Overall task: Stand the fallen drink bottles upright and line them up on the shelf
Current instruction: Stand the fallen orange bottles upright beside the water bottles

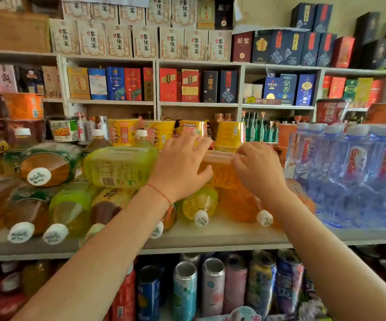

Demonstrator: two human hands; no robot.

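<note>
Hands, left [180, 165] and right [259, 167], both curl around the orange bottle [220, 167], arms outstretched.

White wall shelving [156, 89] crammed with boxed goods, beige wall [266, 10] above, lit evenly, perhaps by daylight.

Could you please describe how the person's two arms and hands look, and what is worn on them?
Both forearms are bare, with no sleeves in view. The left hand has a thin red string bracelet around the wrist. The right hand has nothing on its wrist. No gloves, no watch, and I see no rings on the fingers that show.
</note>
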